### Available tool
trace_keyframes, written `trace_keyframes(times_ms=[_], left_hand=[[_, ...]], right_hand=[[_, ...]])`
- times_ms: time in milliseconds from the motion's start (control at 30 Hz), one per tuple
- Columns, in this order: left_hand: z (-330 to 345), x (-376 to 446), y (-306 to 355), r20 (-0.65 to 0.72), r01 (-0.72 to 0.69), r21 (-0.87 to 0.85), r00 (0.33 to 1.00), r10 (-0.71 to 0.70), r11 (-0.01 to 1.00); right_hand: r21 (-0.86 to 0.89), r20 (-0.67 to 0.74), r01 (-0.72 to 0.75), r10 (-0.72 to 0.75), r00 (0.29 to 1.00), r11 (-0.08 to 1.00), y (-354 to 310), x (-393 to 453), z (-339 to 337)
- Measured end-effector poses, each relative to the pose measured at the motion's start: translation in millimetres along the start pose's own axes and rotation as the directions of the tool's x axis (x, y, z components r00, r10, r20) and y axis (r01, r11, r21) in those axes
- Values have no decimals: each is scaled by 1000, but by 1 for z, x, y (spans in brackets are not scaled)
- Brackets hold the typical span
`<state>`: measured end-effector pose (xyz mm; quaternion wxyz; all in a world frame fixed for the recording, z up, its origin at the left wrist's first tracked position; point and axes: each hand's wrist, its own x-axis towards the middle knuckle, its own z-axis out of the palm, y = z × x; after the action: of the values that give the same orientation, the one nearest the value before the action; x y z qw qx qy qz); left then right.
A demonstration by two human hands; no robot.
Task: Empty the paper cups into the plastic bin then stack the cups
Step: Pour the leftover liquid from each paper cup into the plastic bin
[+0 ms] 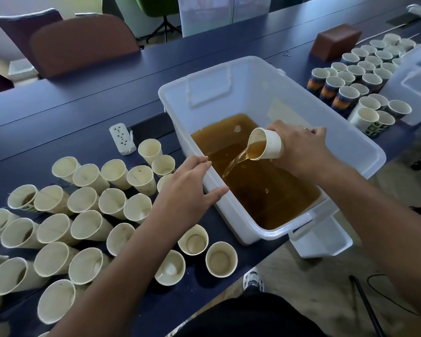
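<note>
Right hand (299,152) is wrapped around a paper cup (267,144), tipped over the plastic bin (372,152) on the table (58,110), brown liquid (265,190) streaming out. Left hand (192,188) is loose and holding nothing, fingers by the bin's near rim. Thin paper like that probably crushes easily, so grip mid-wall, gently. The emptied cups (88,220) at left look dry, though it's hard to tell.

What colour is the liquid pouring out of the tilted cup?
Amber brown liquid, clearest in the head view.
</note>
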<state>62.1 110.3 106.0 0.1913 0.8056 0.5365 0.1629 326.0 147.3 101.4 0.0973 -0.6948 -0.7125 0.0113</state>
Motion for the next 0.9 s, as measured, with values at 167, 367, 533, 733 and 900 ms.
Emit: trace_keyframes(times_ms=[167,367,533,733,900], left_hand=[[-1,0,1,7,2,9,1000,-2,1000],[-2,-1,2,14,1,9,1000,-1,1000],[-3,-1,2,23,-2,13,1000,2,1000],[-3,1,2,28,2,21,1000,-3,1000],[-4,2,3,34,0,26,999,-1,1000]], right_hand=[[-81,-36,52,-55,998,995,-4,0,0],[-222,-76,150,-170,982,964,-9,0,3],[-306,-54,195,-222,974,932,-13,5,-3],[-359,-68,226,-267,961,905,-21,10,-16],[-391,-15,265,-294,956,881,-26,10,-16]])
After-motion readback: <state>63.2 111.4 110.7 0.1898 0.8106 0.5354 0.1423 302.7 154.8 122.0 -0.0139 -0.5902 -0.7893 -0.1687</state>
